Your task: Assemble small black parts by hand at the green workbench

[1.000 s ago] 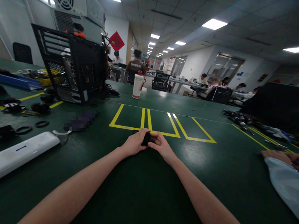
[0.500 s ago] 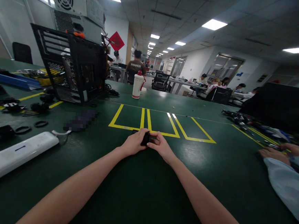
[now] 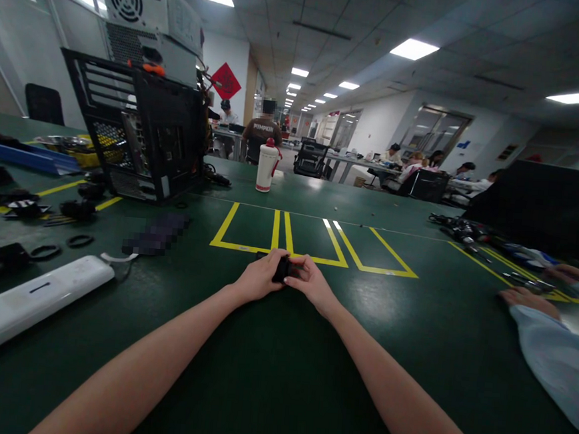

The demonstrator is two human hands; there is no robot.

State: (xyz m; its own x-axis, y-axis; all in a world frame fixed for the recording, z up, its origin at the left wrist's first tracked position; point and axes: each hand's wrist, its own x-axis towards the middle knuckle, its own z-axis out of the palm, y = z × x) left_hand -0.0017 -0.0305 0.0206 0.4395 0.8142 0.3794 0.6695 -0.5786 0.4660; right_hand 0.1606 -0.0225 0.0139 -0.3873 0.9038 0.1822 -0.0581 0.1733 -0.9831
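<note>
A small black object is held between my two hands in the middle of the view, just below the yellow tape frames on the green table. My left hand wraps round it from the left and covers much of it. From the right, the fingertips and thumb of my right hand grip its edge. Part of it sticks out past my left fingers. Its exact kind cannot be made out.
At left stand a computer case with power supplies on top, a white power strip and black rings. A white bottle is farther back. A co-worker's hands are at right beside cables and metal parts.
My hands and the black object have barely moved. At the right, the co-worker's far hand has drawn away from the nearer one.
</note>
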